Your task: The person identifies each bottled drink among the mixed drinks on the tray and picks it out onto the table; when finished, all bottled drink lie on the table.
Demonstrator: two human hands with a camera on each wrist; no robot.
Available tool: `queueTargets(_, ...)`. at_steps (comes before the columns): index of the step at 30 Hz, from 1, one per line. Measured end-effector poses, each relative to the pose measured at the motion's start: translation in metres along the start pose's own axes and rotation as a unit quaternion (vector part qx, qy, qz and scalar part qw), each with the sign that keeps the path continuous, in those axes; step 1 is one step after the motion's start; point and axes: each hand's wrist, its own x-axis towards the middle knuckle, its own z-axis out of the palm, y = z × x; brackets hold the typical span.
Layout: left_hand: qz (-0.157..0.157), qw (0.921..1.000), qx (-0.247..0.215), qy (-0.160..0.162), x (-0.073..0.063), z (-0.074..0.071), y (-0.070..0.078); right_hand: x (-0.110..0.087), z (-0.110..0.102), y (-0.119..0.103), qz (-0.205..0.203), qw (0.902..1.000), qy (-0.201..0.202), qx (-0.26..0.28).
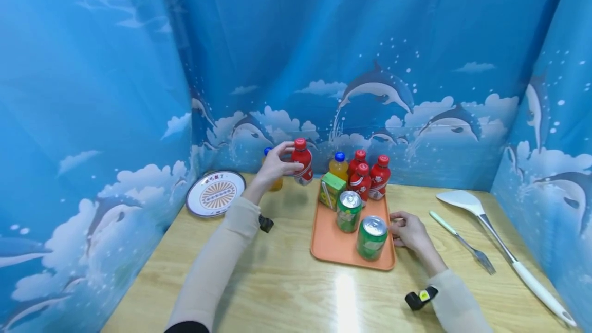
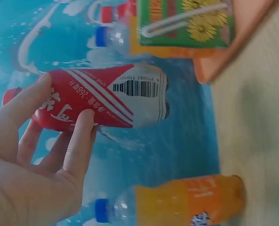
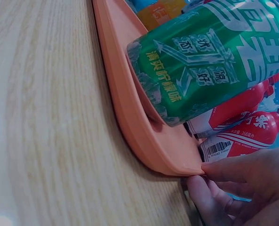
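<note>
Facing me on the far side hangs a blue curtain (image 1: pixel 277 55), lightly creased and printed with leaping dolphins (image 1: pixel 371 78) among white clouds (image 1: pixel 277 118). A left panel (image 1: pixel 92 91) in the same sea pattern encloses me on one side, a right panel (image 1: pixel 550 132) on the other. The surface (image 1: pixel 282 281) before me is pale, streaky-grained wood, and on its near part I see a bright white glare (image 1: pixel 344 297).
</note>
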Motion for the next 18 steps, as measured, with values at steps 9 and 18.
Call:
queueTargets(9, 0.050, 0.9948, 0.070, 0.053, 0.011, 0.002, -0.028, 0.002, 0.000, 0.002, 0.007, 1.0000, 0.000, 0.001)
queueTargets(18, 0.022, 0.9853, 0.120, 0.120, 0.017, 0.011, -0.038, 0.003, 0.000, 0.002, 0.003, 1.0000, 0.001, 0.004)
